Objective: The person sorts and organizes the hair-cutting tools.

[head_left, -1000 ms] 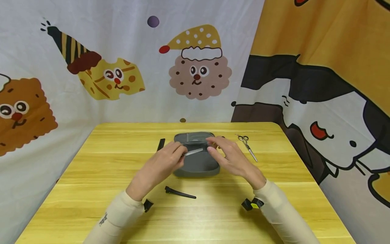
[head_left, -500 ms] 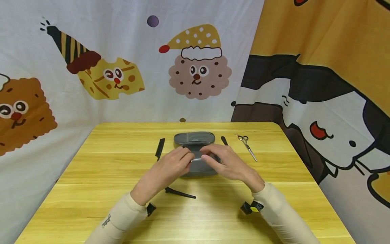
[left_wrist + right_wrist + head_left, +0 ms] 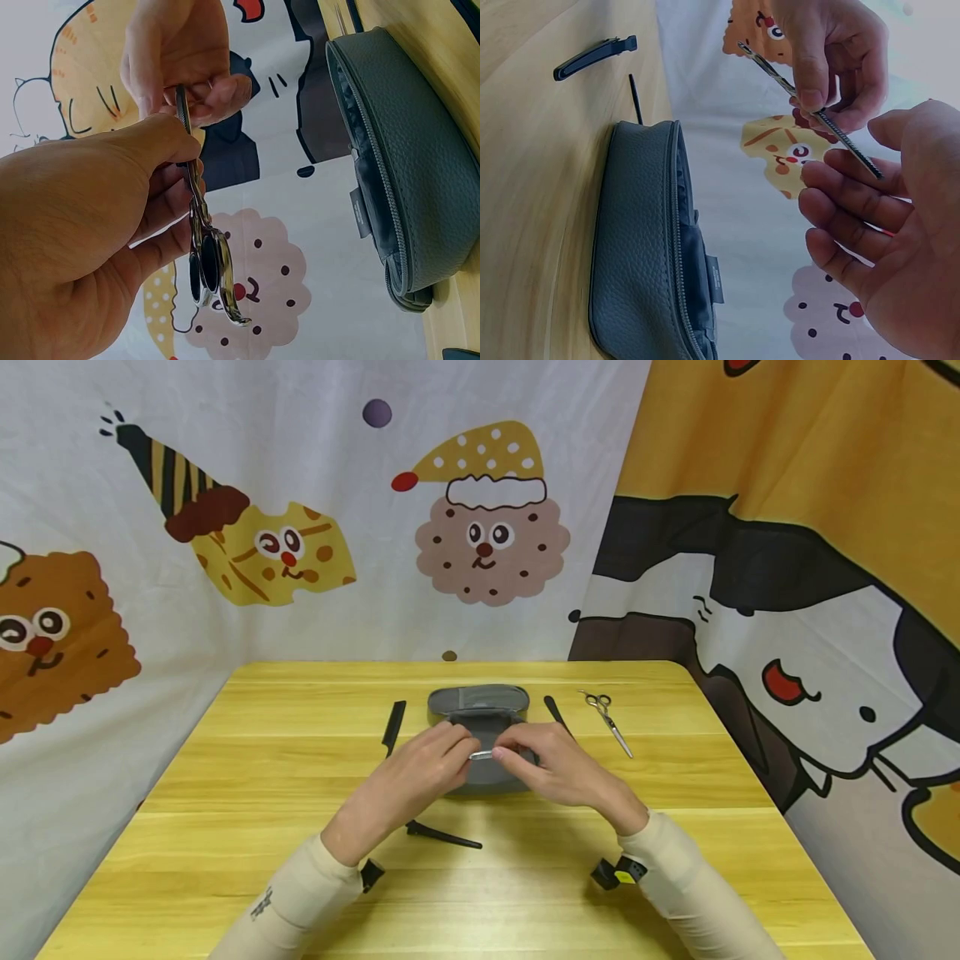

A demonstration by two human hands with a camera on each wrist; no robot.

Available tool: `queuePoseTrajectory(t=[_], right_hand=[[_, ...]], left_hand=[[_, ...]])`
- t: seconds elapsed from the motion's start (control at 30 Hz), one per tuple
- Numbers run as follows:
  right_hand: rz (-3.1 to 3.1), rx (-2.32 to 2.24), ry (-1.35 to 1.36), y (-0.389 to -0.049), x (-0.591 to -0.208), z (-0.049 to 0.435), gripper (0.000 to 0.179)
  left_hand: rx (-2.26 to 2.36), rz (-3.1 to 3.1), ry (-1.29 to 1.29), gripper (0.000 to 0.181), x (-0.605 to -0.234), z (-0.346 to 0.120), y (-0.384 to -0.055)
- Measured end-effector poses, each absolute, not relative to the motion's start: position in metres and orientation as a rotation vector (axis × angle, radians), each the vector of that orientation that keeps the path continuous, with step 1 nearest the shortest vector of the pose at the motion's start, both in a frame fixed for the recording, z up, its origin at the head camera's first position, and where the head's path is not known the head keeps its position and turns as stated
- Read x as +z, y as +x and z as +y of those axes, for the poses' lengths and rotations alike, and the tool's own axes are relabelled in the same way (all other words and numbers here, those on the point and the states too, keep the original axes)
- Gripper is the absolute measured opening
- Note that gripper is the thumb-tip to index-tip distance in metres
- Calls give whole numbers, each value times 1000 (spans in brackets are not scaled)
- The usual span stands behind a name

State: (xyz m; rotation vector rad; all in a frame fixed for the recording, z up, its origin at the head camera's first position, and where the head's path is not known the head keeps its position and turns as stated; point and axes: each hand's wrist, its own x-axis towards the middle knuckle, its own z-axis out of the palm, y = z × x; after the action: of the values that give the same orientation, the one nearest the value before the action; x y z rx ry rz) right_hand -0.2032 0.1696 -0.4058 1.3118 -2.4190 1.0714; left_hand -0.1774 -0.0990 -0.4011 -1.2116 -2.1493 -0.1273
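Over the unzipped grey case [image 3: 491,781], my left hand [image 3: 420,768] pinches a pair of silver thinning scissors [image 3: 482,756] near the pivot. The handle loops stick out past the left fingers [image 3: 169,210] in the left wrist view. Toothed blades [image 3: 847,142] point toward my right hand [image 3: 566,764]. In the right wrist view the right fingers [image 3: 855,187] are loosely bent beside the blade tip, with the thumb apart from it. Whether the tip touches them I cannot tell.
A black comb [image 3: 393,725] lies left of the case, and a black hair clip [image 3: 444,835] lies in front. To the right are a slim black-handled item [image 3: 555,712], partly hidden by my hand, and another pair of scissors [image 3: 609,724]. Printed cloth hangs behind the table [image 3: 300,693].
Both hands have come nearer to me and closer together, bringing the thinning scissors' tip to the right fingers. The comb and black-handled item show more now.
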Motion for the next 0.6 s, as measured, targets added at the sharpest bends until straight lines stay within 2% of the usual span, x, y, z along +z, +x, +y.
queuePoseTrajectory(t=[0.6], right_hand=[[-2288, 1111, 1347, -207, -414, 165, 19]], left_hand=[[-150, -2142, -1215, 27, -400, -99, -177]])
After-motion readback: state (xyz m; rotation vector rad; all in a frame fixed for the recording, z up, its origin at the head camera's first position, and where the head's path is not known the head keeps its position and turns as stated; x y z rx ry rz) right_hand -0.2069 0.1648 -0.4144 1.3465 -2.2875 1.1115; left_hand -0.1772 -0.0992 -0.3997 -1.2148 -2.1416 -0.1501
